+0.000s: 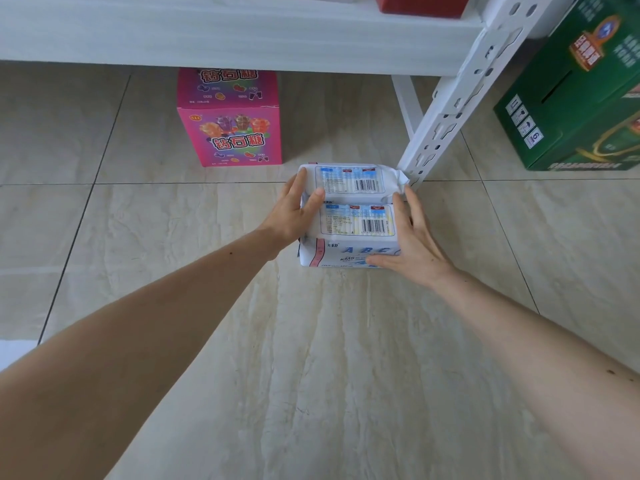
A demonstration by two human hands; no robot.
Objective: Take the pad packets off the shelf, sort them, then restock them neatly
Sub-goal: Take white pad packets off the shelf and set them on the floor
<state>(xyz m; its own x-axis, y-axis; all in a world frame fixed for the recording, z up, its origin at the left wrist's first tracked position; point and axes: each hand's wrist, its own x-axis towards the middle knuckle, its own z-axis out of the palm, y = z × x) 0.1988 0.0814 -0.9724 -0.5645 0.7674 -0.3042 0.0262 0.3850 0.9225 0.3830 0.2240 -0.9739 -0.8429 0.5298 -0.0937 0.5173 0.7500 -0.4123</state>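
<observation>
Two white pad packets stand side by side on the tiled floor, barcode panels facing up. The far packet (349, 181) lies close to the shelf post; the near packet (353, 230) shows blue lettering on its front. My left hand (294, 213) presses against their left ends with straight fingers, thumb over the seam between them. My right hand (412, 237) lies flat against the right end, its thumb on the near packet's front face. The white shelf board (242, 32) runs overhead.
A pink candy box (230, 129) stands on the floor under the shelf, left of the packets. The white perforated shelf post (446, 109) meets the floor just right of them. A green carton (575, 98) sits at far right. A red item (419, 5) rests on the shelf.
</observation>
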